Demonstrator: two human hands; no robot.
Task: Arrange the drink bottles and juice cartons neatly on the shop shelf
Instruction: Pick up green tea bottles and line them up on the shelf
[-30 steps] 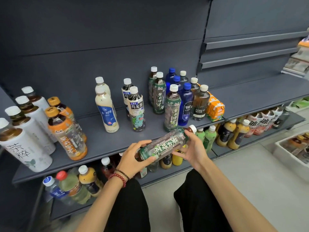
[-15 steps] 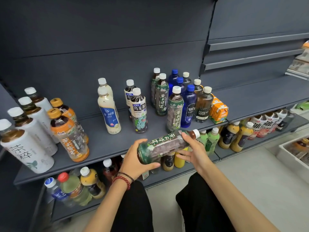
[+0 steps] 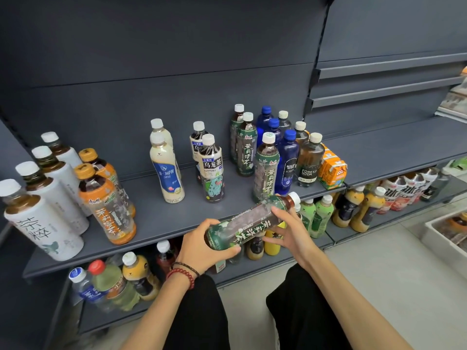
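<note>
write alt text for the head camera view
A left hand and right hand hold a green-labelled tea bottle sideways before a dark shop shelf. Upright drink bottles and orange juice cartons stand on it.

A tea bottle [image 3: 249, 223] is lying on its side just before the upper shelf [image 3: 156, 218], cap pointing right, with the left hand [image 3: 202, 251] gripping its base and the right hand [image 3: 290, 233] curling near its neck. On the shelf, a cluster of bottles [image 3: 50, 198] is standing at the left, two pairs [image 3: 165, 168] in the middle, and a tight group [image 3: 267, 152] at the right, with juice cartons [image 3: 332, 169] sitting just beside it. More bottles are standing on the lower shelf [image 3: 106, 322] beneath.
</note>
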